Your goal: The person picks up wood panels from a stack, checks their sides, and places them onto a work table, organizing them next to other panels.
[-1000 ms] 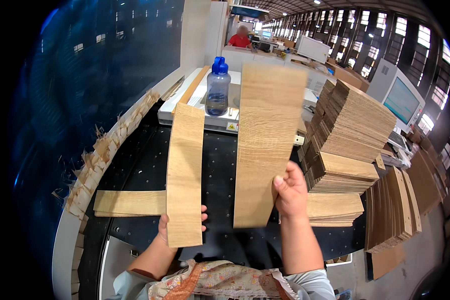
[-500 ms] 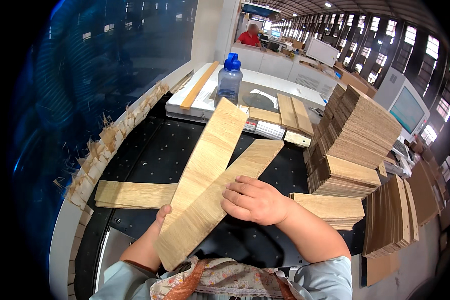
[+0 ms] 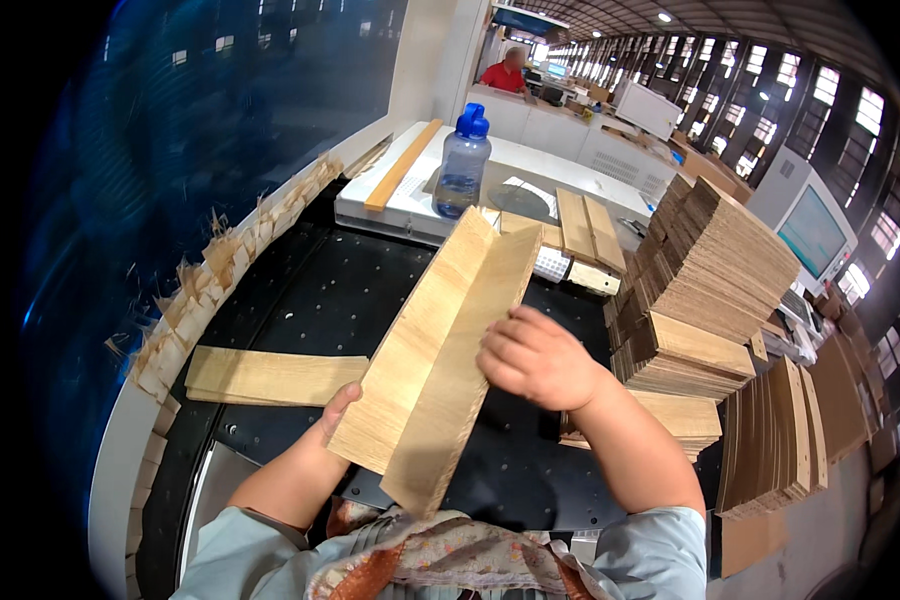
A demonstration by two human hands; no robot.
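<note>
Two long wood-grain boards are raised over the black table, side by side and meeting in a V along their length. My left hand (image 3: 342, 408) is closed on the outer edge of the left board (image 3: 410, 345), its thumb showing and its other fingers hidden underneath. The right board (image 3: 468, 355) stands tilted up on its long edge. Curled fingers of my right hand (image 3: 538, 358) are at that board's outer side, partly blurred. Beside my left hand, a short stack of similar boards (image 3: 270, 376) lies flat on the table.
Tall stacks of boards (image 3: 715, 255) stand at the right, with lower piles (image 3: 775, 435) nearer me. A blue-capped water bottle (image 3: 463, 165) and a wooden strip (image 3: 403, 165) are on the white surface (image 3: 370, 205) beyond the black table (image 3: 300, 290). Left is a bristle-edged guard (image 3: 220, 255).
The boards, crossed and lying nearly flat before, are now lined up lengthwise, the right one turned up on edge. My right hand has moved up and to the right.
</note>
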